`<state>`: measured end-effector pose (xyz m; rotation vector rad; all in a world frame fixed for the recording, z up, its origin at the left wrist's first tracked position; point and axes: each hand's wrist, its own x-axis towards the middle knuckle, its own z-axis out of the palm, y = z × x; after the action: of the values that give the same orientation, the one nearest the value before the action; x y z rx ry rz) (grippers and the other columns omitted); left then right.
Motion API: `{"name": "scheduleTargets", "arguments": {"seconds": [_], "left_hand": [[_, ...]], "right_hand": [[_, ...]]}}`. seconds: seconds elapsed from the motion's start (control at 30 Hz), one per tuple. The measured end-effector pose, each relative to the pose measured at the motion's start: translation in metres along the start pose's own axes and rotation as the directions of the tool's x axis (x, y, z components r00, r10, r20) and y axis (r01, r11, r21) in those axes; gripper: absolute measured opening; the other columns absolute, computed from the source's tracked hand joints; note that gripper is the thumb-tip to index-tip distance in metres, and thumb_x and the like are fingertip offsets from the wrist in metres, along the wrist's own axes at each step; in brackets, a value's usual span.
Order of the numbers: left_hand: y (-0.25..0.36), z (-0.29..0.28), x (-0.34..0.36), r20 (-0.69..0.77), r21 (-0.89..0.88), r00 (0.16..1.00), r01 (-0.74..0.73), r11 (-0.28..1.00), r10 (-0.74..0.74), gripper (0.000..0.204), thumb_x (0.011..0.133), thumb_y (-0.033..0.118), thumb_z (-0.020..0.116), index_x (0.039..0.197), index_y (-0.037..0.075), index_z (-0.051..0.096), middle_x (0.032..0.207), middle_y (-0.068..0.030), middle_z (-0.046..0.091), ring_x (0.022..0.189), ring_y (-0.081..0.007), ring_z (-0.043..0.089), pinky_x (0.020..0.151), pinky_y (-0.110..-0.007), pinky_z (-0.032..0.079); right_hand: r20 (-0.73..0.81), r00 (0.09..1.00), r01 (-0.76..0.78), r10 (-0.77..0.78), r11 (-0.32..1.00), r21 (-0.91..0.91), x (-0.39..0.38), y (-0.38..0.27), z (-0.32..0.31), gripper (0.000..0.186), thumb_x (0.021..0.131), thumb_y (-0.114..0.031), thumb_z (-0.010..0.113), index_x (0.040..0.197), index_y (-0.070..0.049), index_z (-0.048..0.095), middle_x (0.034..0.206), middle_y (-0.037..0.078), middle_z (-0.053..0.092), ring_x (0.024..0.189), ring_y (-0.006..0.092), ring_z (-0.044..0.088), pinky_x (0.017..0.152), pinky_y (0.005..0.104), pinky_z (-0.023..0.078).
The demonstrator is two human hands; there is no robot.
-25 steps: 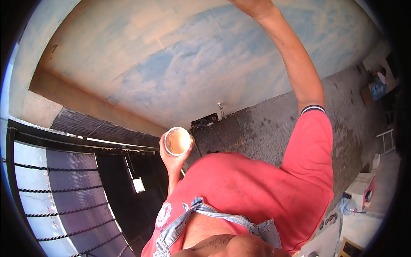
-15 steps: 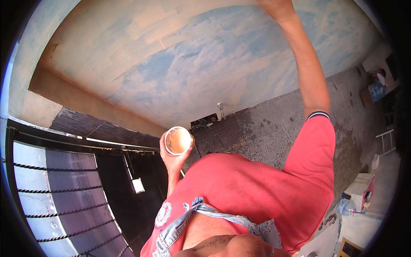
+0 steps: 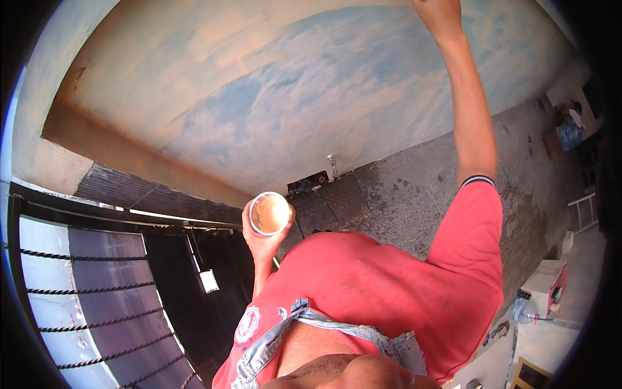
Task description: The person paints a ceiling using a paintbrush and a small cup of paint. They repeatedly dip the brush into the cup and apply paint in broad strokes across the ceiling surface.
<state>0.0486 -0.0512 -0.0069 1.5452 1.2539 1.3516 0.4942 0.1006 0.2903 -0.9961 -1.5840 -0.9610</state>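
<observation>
My left hand (image 3: 260, 243) is wrapped round a white cup (image 3: 254, 227) and holds it upright in front of my chest. Peach-coloured paint (image 3: 272, 214) shows inside it. At the top edge of the picture, my right hand (image 3: 444, 18) is raised on an outstretched arm against the wall (image 3: 291, 84). Its fingers are cut off by the frame, so what they hold, if anything, is hidden. Patchy blue and peach paint covers the wall around it.
A black metal gate (image 3: 84, 290) with twisted bars stands on my left. A small tap (image 3: 332, 166) sticks out low on the wall. Textured paving (image 3: 414, 194) runs along its foot. To the right are a white box (image 3: 543, 282) and a large clear bottle (image 3: 522, 311).
My right hand has moved to the right along the wall, with the forearm swinging more upright. The left hand and the cup have stayed in place.
</observation>
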Motion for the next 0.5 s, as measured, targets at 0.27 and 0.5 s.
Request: {"name": "scheduleTargets", "arguments": {"seconds": [0.27, 0.5], "left_hand": [[0.008, 0.000, 0.001, -0.016, -0.003, 1.000, -0.002, 1.000, 0.002, 0.089, 0.059, 0.016, 0.096, 0.136, 0.002, 0.053, 0.125, -0.0112, 0.067, 0.118, -0.0228, 0.065, 0.104, -0.039, 0.051], [0.011, -0.005, 0.004, -0.048, 0.066, 0.999, 0.010, 0.998, -0.007, 0.091, 0.058, 0.023, 0.098, 0.135, 0.002, 0.054, 0.123, -0.0130, 0.069, 0.116, -0.0244, 0.067, 0.102, -0.039, 0.053]], "right_hand": [[-0.117, 0.993, 0.025, -0.018, 0.998, 0.059, -0.015, -0.052, 0.013, 0.020, 0.092, 0.001, 0.066, 0.111, -0.003, 0.072, 0.113, 0.020, 0.071, 0.098, 0.0331, 0.072, 0.083, 0.0372, 0.057], [0.113, 0.693, -0.508, 0.712, 0.370, 0.778, -0.092, -0.143, 0.005, 0.019, 0.099, -0.006, 0.066, 0.114, 0.007, 0.066, 0.105, 0.017, 0.073, 0.088, 0.0254, 0.076, 0.074, 0.0301, 0.062]]}}
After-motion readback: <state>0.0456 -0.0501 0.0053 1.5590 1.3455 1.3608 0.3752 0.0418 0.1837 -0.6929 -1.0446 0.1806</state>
